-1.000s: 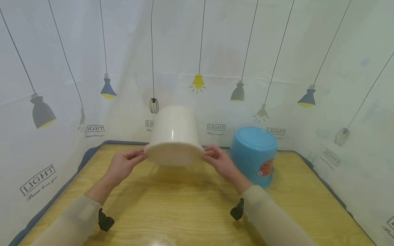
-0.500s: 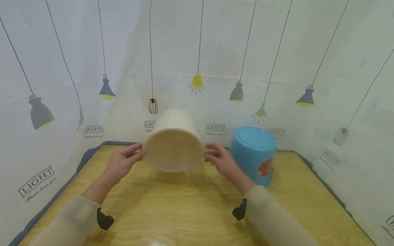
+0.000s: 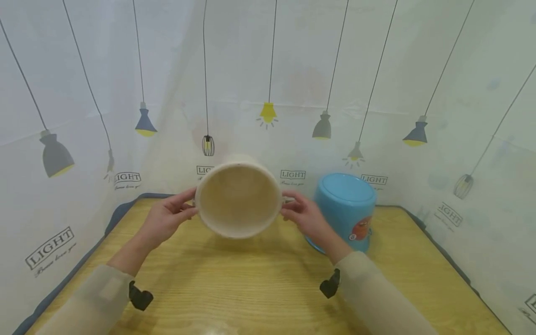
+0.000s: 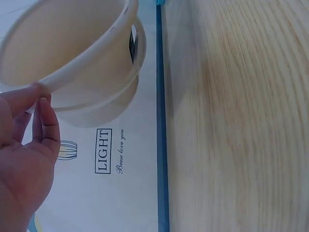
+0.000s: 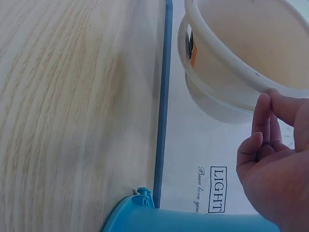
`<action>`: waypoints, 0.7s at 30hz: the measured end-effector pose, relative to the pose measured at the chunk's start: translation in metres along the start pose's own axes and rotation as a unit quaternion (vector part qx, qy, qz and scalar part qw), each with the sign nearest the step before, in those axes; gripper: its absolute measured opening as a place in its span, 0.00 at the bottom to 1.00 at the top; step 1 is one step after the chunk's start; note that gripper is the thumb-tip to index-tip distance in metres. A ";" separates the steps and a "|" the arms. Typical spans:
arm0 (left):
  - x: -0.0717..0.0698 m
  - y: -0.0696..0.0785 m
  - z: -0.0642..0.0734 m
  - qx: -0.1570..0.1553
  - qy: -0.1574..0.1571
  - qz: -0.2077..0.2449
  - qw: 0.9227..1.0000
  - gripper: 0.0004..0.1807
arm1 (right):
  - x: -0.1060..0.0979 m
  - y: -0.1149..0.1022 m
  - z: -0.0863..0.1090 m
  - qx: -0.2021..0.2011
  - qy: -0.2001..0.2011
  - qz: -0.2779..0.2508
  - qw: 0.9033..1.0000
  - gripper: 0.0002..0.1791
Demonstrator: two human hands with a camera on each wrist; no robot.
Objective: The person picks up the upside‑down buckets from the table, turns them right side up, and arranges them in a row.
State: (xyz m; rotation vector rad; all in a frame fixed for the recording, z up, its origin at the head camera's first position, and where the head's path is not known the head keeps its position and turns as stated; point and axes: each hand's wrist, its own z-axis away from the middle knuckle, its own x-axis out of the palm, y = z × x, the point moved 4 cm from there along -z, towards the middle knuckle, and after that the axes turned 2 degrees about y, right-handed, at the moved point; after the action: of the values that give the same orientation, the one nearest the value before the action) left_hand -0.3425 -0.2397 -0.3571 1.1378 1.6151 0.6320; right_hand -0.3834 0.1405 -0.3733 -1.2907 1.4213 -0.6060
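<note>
In the head view a cream-white bucket (image 3: 239, 197) hangs above the table, tipped on its side so that its round mouth faces me and its inside shows. My left hand (image 3: 165, 217) pinches the rim on the left between thumb and fingers. On the opposite side my right hand (image 3: 307, 216) pinches the rim the same way. Both wrist views show these grips, with the bucket's handle (image 4: 140, 48) hanging as a loop below the rim. Through that loop, an orange and dark label (image 5: 192, 50) partly shows in the right wrist view.
A blue bucket (image 3: 343, 204) with a round red sticker stands upside down, just beyond my right forearm. The wooden table (image 3: 234, 288) ends at a dark blue edge (image 3: 161, 194) before a white curtain (image 3: 293, 56) printed with lamps.
The cream-white bucket has turned from nearly mouth-down to mouth towards me, its base swinging down and back. Both hands keep their grip at the rim. The blue bucket stays put.
</note>
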 end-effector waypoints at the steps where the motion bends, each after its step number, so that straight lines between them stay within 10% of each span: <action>1: 0.000 0.000 0.000 0.004 -0.005 0.003 1.000 0.32 | -0.001 0.000 0.000 0.002 -0.001 0.003 1.000 0.28; 21: -0.007 0.006 -0.005 0.091 -0.039 -0.055 0.994 0.41 | -0.012 -0.006 -0.001 -0.047 -0.008 0.091 0.995 0.33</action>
State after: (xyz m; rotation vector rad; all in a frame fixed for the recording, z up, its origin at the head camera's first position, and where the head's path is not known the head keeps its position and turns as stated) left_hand -0.3447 -0.2427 -0.3475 1.1816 1.6810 0.3706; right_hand -0.3835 0.1494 -0.3637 -1.2192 1.5496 -0.4093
